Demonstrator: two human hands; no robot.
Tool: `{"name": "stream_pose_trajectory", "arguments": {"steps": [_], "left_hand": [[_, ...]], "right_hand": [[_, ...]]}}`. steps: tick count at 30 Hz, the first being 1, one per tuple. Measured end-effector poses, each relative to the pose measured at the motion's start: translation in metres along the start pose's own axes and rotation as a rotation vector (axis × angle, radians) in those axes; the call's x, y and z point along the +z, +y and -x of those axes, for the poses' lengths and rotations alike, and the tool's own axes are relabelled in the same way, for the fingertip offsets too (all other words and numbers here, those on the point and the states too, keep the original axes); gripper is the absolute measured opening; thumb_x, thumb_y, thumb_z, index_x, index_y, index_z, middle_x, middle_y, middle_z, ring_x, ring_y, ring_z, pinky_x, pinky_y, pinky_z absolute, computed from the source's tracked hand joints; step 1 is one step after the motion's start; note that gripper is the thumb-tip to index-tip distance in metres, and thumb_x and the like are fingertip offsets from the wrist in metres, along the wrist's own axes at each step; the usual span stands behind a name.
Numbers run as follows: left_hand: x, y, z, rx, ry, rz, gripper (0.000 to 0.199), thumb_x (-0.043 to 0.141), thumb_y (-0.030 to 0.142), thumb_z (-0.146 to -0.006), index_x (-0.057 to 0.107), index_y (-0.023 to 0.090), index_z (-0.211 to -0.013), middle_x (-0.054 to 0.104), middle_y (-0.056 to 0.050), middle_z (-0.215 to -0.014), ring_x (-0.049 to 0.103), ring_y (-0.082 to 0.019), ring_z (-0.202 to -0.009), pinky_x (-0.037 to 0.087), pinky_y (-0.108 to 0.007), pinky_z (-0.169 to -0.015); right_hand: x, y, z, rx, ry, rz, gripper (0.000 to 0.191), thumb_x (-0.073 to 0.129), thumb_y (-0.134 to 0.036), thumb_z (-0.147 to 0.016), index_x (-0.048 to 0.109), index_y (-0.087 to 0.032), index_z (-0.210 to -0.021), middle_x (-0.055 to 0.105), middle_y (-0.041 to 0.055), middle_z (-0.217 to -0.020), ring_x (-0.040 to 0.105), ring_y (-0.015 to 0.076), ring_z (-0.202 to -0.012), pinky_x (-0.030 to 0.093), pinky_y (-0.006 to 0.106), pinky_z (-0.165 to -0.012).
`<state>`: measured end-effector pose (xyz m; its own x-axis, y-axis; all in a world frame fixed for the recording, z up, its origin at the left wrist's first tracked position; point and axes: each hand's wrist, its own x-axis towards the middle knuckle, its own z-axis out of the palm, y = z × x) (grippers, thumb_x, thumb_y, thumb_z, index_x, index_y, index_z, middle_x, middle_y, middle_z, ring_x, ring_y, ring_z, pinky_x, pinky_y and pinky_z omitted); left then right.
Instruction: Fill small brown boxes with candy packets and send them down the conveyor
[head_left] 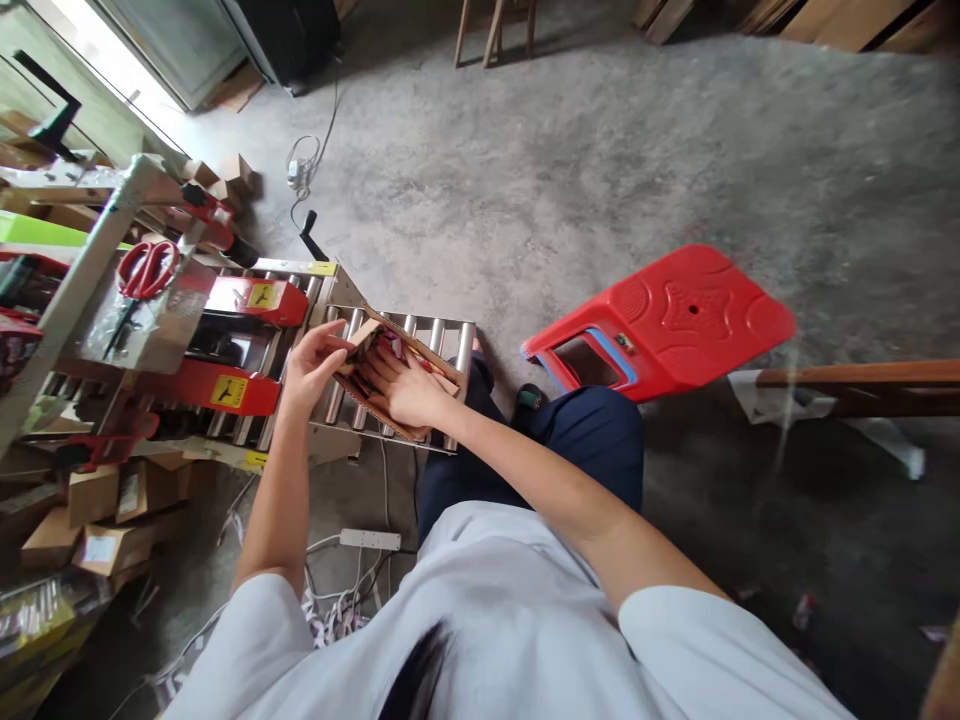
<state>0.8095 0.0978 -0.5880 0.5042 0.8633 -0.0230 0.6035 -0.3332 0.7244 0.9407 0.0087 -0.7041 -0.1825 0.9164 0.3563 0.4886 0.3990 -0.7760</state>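
Right hand (405, 391) spread flat inside the box (429, 358), on the rollers (463, 348) near their outer end; left hand (309, 364) curled beside a flap (364, 334), can't tell if gripping. One hard outward shove could roll it off!

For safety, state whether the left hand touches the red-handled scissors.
Apart: the head view shows the left hand by the cardboard box, with a red machine block between it and the scissors.
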Motion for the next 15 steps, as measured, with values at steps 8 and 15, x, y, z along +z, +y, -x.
{"name": "stream_pose_trajectory", "arguments": {"steps": [8, 15], "left_hand": [[0.016, 0.012, -0.026, -0.04, -0.092, -0.647, 0.027, 0.055, 0.035, -0.088, 0.074, 0.017, -0.093, 0.073, -0.009, -0.082, 0.07, -0.027, -0.085, 0.053, -0.038, -0.085], [0.056, -0.019, -0.035, 0.011, 0.322, -0.751, 0.058, 0.043, 0.024, -0.093, 0.041, 0.006, -0.148, 0.053, -0.026, -0.14, 0.048, -0.033, -0.134, 0.028, -0.054, -0.118]], "right_hand": [[-0.031, -0.009, 0.034, -0.116, 0.421, -0.241, 0.043, 0.036, -0.012, -0.097, 0.059, -0.022, -0.132, 0.057, 0.0057, -0.142, 0.039, 0.0196, -0.145, 0.033, 0.047, -0.123], [-0.05, -0.01, 0.066, 0.192, 0.421, -0.165, 0.079, 0.057, -0.038, -0.095, 0.022, -0.01, -0.159, 0.041, 0.019, -0.156, 0.038, 0.0358, -0.145, 0.028, 0.058, -0.122]]}}
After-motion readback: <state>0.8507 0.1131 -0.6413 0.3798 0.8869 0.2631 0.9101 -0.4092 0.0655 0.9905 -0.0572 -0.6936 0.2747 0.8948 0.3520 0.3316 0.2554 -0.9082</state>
